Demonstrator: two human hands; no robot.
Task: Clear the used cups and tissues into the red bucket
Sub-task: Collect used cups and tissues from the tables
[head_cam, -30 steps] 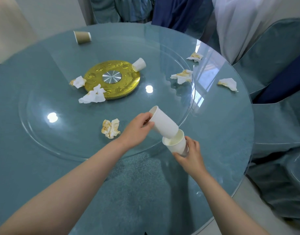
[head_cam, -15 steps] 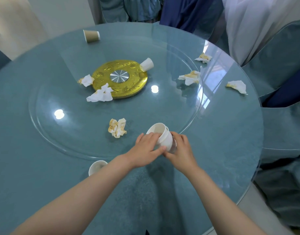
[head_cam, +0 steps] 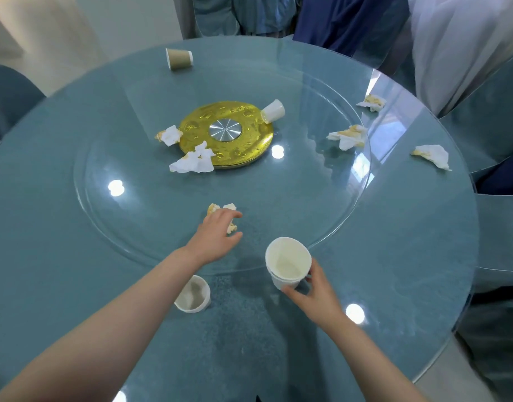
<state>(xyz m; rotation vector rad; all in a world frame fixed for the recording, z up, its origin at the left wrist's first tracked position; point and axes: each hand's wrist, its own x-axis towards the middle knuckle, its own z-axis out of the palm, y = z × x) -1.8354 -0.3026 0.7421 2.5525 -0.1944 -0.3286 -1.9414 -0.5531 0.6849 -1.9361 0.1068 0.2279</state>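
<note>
Setting: a round glass worktop [head_cam: 409, 256] over blue-green cloth, seen from above by the person working at it, with fabric-covered chairs around the far and right sides.
Left hand [head_cam: 213, 239]: stretched forward over a crumpled, yellow-stained near tissue [head_cam: 230, 227], fingers curled down onto it; most of the tissue is hidden under the hand.
Right hand [head_cam: 316, 291]: grips stacked white cups [head_cam: 287, 264] by their lower side, thumb and fingers wrapped round the base; the cups are tilted, open mouth toward the camera.
Loose white cup [head_cam: 192, 294]: stands upright on the worktop just beside the left forearm, near the front edge.
Centre: a gold disc [head_cam: 249, 140] with a silver hub sits in the middle of the glass turntable [head_cam: 322, 221].
Tipped white cup [head_cam: 273, 111]: lies on its side at the disc's far right edge.
Brown cup [head_cam: 178, 58]: lies on its side at the far edge of the worktop.
Tissues by the disc: one left tissue [head_cam: 170, 135] touching the disc's left rim, one front tissue [head_cam: 194, 162] overlapping its front rim.
Tissues on the right: a stained tissue [head_cam: 349, 136] on the turntable, a far tissue [head_cam: 371, 102] and an outer tissue [head_cam: 432, 155] on the outer ring.
Red bucket: does not appear in this view.
</note>
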